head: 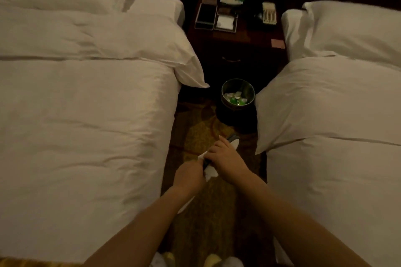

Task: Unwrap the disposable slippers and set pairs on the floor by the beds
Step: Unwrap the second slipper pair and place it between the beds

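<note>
From the head view, two beds flank a narrow aisle of patterned carpet (pixel 204 130): the left bed (pixel 86 125) and the right bed (pixel 329 136), each under a white duvet. Three pillows show, two on the left bed and one (pixel 351 28) on the right. Between the bed heads stands one dark nightstand (pixel 236 39), its top serving as a counter for several small items: two trays, a card with a green patch, a leaflet and a phone, all dim. In front of it on the floor sits one round bin (pixel 237 93) with white and green scraps inside. Both bare arms reach forward over the aisle. The left hand (pixel 191 176) and the right hand (pixel 225 158) meet in the middle, touching, and both close their grip on one white slipper bundle (pixel 211 172), held above the carpet between the beds; a white tip pokes out beyond the right hand's fingers (pixel 217 148), and a white strip trails down under the left wrist. Whether it is one slipper or a pair, I cannot tell. At the bottom edge, two feet in pale footwear show.
</note>
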Action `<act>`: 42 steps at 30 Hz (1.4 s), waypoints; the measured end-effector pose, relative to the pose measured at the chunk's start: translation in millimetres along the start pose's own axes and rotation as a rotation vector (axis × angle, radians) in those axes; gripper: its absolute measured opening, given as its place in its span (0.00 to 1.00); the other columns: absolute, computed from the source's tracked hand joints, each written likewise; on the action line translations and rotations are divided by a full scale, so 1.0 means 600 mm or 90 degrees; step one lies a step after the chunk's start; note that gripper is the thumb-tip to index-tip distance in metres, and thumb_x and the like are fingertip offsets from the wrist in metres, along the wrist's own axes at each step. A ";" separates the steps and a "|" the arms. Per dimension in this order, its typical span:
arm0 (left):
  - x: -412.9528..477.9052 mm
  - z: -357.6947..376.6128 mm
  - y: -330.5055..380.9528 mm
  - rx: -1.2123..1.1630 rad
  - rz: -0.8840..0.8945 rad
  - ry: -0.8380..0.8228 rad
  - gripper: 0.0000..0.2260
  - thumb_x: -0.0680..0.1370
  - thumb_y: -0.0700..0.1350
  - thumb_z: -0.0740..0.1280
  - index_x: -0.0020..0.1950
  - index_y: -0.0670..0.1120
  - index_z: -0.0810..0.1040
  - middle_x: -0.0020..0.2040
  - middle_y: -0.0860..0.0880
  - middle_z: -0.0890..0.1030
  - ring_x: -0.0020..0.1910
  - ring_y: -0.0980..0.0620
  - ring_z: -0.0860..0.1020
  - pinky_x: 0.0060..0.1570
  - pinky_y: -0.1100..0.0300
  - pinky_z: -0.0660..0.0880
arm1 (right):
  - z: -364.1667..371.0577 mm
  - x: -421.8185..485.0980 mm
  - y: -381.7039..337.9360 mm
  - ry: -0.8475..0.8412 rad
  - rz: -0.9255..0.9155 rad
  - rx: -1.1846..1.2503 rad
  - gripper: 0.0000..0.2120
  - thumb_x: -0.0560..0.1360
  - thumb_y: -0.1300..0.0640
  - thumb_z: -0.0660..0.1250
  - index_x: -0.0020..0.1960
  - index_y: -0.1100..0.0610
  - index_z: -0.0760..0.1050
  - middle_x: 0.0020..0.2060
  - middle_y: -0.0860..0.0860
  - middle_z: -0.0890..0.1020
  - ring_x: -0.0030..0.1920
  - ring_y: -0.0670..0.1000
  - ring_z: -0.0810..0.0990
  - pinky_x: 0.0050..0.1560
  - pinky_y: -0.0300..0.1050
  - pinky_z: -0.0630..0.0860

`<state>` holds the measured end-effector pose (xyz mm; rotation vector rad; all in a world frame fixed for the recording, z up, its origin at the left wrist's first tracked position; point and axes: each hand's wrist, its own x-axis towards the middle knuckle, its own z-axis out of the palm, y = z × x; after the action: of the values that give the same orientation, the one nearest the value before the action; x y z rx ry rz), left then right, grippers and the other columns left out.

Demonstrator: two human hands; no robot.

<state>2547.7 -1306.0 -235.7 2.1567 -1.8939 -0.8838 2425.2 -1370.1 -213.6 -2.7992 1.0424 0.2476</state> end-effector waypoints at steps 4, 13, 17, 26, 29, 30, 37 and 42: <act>0.101 0.174 -0.063 -0.025 -0.079 0.005 0.12 0.80 0.47 0.58 0.60 0.45 0.74 0.53 0.46 0.81 0.50 0.47 0.80 0.42 0.60 0.71 | 0.202 0.065 0.054 -0.001 -0.021 -0.022 0.18 0.74 0.62 0.63 0.63 0.53 0.73 0.65 0.53 0.74 0.70 0.54 0.64 0.75 0.54 0.38; 0.305 0.515 -0.243 -0.751 -0.415 0.068 0.11 0.75 0.43 0.67 0.56 0.42 0.79 0.44 0.46 0.81 0.44 0.46 0.80 0.43 0.57 0.78 | 0.615 0.197 0.091 0.121 0.326 0.219 0.39 0.74 0.49 0.65 0.76 0.55 0.45 0.77 0.56 0.49 0.77 0.56 0.48 0.76 0.53 0.44; 0.350 0.629 -0.256 -0.953 -0.434 0.042 0.14 0.76 0.42 0.67 0.59 0.38 0.78 0.52 0.39 0.81 0.51 0.40 0.80 0.52 0.48 0.79 | 0.719 0.230 0.133 -0.001 0.435 0.421 0.37 0.74 0.47 0.66 0.74 0.59 0.52 0.73 0.59 0.61 0.72 0.59 0.61 0.71 0.52 0.61; 0.311 0.738 -0.244 -1.101 -0.507 0.050 0.17 0.78 0.45 0.65 0.64 0.41 0.72 0.58 0.40 0.79 0.52 0.44 0.79 0.43 0.54 0.77 | 0.837 0.190 0.164 -0.038 0.378 0.468 0.37 0.71 0.47 0.70 0.73 0.57 0.58 0.71 0.58 0.62 0.71 0.59 0.59 0.70 0.53 0.62; 0.310 0.753 -0.250 -1.057 -0.524 0.056 0.15 0.79 0.43 0.63 0.64 0.40 0.71 0.60 0.41 0.77 0.56 0.44 0.77 0.49 0.52 0.76 | 0.855 0.201 0.185 -0.013 0.359 0.484 0.36 0.71 0.49 0.69 0.73 0.56 0.58 0.70 0.59 0.61 0.70 0.60 0.59 0.70 0.53 0.61; 0.309 0.757 -0.252 -1.030 -0.535 0.065 0.14 0.79 0.41 0.63 0.63 0.39 0.71 0.59 0.41 0.77 0.54 0.45 0.77 0.49 0.52 0.76 | 0.860 0.206 0.197 -0.004 0.356 0.482 0.35 0.72 0.49 0.69 0.73 0.55 0.58 0.69 0.59 0.61 0.70 0.60 0.59 0.70 0.54 0.61; 0.291 0.763 -0.271 -0.843 -0.574 0.108 0.07 0.78 0.39 0.63 0.55 0.40 0.70 0.48 0.45 0.73 0.45 0.48 0.74 0.42 0.53 0.76 | 0.906 0.264 0.269 0.004 0.350 0.355 0.20 0.79 0.53 0.57 0.70 0.55 0.67 0.64 0.62 0.68 0.64 0.63 0.64 0.65 0.51 0.64; 0.292 0.773 -0.270 -0.789 -0.590 0.089 0.07 0.76 0.38 0.65 0.51 0.39 0.69 0.46 0.43 0.73 0.40 0.49 0.74 0.36 0.53 0.77 | 0.932 0.318 0.291 0.031 0.284 0.284 0.18 0.79 0.56 0.57 0.68 0.54 0.68 0.62 0.60 0.68 0.64 0.62 0.63 0.66 0.54 0.61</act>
<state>2458.4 -1313.3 -749.3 1.9373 0.0507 -1.3995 2394.6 -1514.5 -811.9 -2.1683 1.5109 -0.0111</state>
